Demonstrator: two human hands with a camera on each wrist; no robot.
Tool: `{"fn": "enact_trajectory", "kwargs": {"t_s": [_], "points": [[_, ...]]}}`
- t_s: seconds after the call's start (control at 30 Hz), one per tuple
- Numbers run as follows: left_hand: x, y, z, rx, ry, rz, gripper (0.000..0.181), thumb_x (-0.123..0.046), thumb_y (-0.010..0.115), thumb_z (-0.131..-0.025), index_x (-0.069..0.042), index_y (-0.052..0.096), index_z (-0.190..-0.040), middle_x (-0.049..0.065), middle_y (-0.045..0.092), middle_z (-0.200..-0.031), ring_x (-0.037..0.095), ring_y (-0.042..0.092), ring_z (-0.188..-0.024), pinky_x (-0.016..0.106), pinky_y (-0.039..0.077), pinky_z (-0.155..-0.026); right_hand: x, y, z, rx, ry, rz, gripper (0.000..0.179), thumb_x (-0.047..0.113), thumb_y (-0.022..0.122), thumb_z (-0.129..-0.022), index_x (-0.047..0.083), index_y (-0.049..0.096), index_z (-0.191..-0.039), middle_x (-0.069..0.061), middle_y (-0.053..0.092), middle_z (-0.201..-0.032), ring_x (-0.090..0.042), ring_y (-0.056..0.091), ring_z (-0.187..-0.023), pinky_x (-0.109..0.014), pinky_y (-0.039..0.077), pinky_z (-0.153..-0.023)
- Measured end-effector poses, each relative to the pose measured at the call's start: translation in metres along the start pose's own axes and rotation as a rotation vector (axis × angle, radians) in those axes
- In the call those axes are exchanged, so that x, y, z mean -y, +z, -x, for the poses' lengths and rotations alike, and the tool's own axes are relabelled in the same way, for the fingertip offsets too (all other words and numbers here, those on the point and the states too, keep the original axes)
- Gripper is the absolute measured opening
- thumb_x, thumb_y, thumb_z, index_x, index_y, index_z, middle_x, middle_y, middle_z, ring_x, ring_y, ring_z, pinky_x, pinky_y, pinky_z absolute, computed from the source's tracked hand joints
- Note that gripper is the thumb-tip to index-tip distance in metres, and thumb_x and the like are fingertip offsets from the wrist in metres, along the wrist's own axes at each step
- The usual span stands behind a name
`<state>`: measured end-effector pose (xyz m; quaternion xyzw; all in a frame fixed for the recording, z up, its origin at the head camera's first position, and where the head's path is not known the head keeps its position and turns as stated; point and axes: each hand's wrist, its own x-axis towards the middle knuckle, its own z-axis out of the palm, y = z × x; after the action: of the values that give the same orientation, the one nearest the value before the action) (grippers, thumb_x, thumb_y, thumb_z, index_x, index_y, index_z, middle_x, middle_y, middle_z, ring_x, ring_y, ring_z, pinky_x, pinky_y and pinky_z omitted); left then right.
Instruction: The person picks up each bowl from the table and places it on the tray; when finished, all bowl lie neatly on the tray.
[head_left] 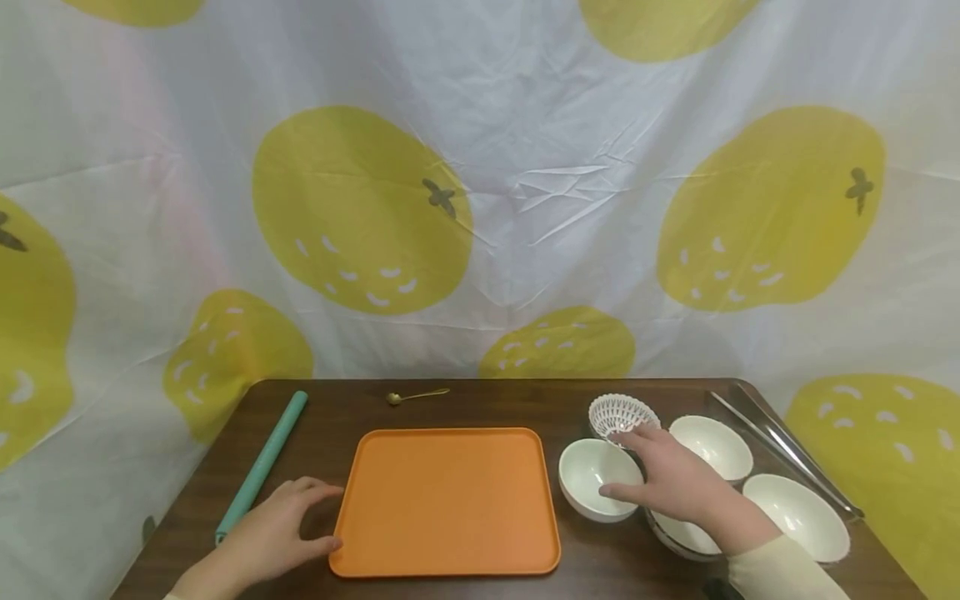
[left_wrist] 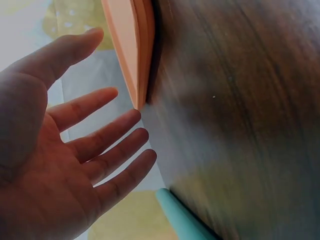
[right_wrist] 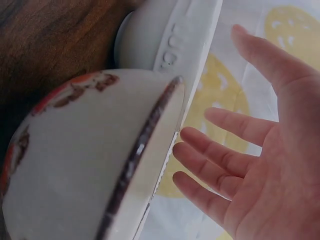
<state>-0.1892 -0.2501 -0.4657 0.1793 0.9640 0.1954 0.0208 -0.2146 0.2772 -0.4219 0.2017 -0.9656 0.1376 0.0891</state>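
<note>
At the left edge of an orange tray [head_left: 447,503] is my left hand [head_left: 273,533], thumb and fingers spread, its fingertips right at the rim in the head view. The left wrist view shows that palm [left_wrist: 55,150] holding nothing. My right hand [head_left: 678,479] reaches over the bowls on the right, fingers extended and apart. Under its thumb and fingers is a white bowl [head_left: 588,477]; a bowl with a dark rim [right_wrist: 95,155] lies below the palm. Behind the fingertips stands a white openwork basket [head_left: 617,412]. Nothing is gripped by the right hand.
Left of the tray lies a teal rolling pin [head_left: 262,467]. A small gold spoon [head_left: 417,396] is behind the tray. Two more white bowls, one round [head_left: 712,446] and one oval [head_left: 798,517], stand at right beside metal tongs [head_left: 795,454]. A patterned curtain [head_left: 525,208] hangs behind the table.
</note>
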Motion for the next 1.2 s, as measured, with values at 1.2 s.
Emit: {"fn": "enact_trajectory", "kwargs": {"t_s": [1.2], "points": [[0.004,0.008,-0.001,0.077,0.077,0.055,0.082,-0.056,0.089,-0.07,-0.007,0.069,-0.133,0.008,0.058,-0.145,0.035,0.055,-0.127,0.052,0.054,-0.091,0.009,0.021,-0.009,-0.005,-0.154,0.069,0.121,0.078,0.088,-0.048,-0.005,0.063,-0.132,-0.01,0.066,-0.116,-0.028,0.063,-0.104,-0.047,0.053,-0.09]]}}
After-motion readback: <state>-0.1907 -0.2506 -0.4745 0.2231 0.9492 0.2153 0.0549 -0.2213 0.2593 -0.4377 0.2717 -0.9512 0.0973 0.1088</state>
